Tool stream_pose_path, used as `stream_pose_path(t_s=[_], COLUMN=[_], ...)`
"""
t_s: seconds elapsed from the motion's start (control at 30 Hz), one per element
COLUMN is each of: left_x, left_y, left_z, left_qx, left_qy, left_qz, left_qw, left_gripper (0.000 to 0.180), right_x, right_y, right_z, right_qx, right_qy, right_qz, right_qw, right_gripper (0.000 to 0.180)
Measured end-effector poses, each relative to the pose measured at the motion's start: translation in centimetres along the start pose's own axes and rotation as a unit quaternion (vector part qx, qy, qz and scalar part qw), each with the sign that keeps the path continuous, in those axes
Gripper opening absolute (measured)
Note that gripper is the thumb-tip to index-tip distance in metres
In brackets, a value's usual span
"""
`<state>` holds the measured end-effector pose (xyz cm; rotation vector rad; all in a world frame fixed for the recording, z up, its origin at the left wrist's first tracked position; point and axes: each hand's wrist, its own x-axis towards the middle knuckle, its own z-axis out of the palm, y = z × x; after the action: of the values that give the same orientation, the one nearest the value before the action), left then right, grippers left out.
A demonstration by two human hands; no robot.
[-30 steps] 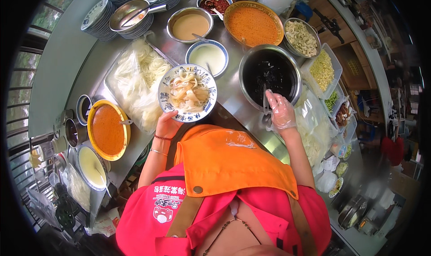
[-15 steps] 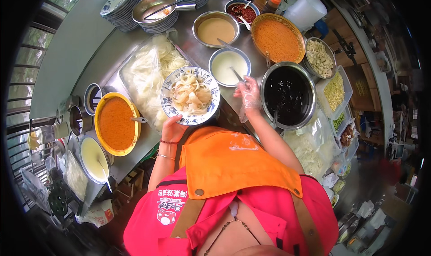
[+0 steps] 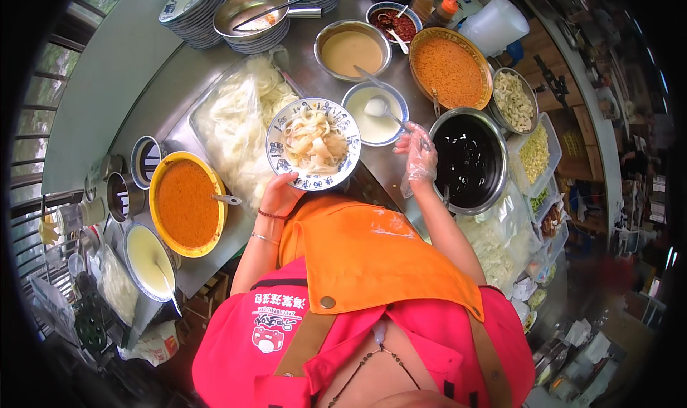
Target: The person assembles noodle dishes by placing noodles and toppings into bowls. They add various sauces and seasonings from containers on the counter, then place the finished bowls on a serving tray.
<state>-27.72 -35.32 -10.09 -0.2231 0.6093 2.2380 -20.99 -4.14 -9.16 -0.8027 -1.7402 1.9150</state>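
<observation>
My left hand (image 3: 285, 191), bare with a bracelet on the wrist, grips the near rim of a blue-patterned white plate (image 3: 348, 159). Wide pale noodles (image 3: 315, 142) lie heaped on it. My right hand (image 3: 418, 154) wears a clear plastic glove. Its fingers close on the handle of a metal spoon (image 3: 376, 107), whose bowl holds white liquid above a blue-rimmed bowl (image 3: 398, 138) of the same milky liquid. Just right of this hand stands a steel bowl (image 3: 501, 172) of dark liquid, with a ladle handle inside.
A tray of pale noodles (image 3: 240, 122) lies left of the plate. Orange sauce fills a yellow basin (image 3: 216, 236). Behind stand a tan sauce bowl (image 3: 317, 54), chili oil bowl (image 3: 371, 10) and another orange sauce basin (image 3: 489, 86). Stacked plates (image 3: 187, 15) and a pan (image 3: 247, 4) are far left.
The spoon in my right hand has lifted, and its filled bowl now shows above the white liquid. The plate sits slightly right and higher in view.
</observation>
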Motion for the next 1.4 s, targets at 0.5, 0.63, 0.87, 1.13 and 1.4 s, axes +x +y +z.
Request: stream_pose_path(t_s=[0.5, 0.63, 0.87, 1.13, 1.4], left_x=[5.0, 6.1, 5.9, 5.9, 7.2], left_y=[0.6, 0.4, 2.0, 4.6, 5.3], left_z=[1.3, 1.8, 0.8, -0.1, 0.4], left_qx=[-0.024, -0.049, -0.003, 0.011, -0.032], left_qy=[-0.043, -0.049, -0.041, -0.008, 0.009], left_qz=[-0.044, -0.065, -0.051, -0.023, -0.032], left_qw=[0.998, 0.996, 0.998, 1.0, 0.999], left_gripper=[0.055, 0.058, 0.064, 0.062, 0.057], right_x=[-7.8, -6.5, -2.7, -0.5, 9.4], right_y=[-11.4, -11.9, -4.2, -1.6, -1.9], right_z=[1.4, 1.7, 0.3, 0.1, 5.3], right_qx=[-0.108, -0.377, -0.363, -0.437, -0.237], right_qy=[-0.169, -0.171, -0.052, -0.174, -0.073], right_qz=[-0.122, -0.412, -0.249, -0.238, 0.098], right_qw=[0.972, 0.812, 0.897, 0.85, 0.964], right_gripper=[0.03, 0.039, 0.022, 0.03, 0.03])
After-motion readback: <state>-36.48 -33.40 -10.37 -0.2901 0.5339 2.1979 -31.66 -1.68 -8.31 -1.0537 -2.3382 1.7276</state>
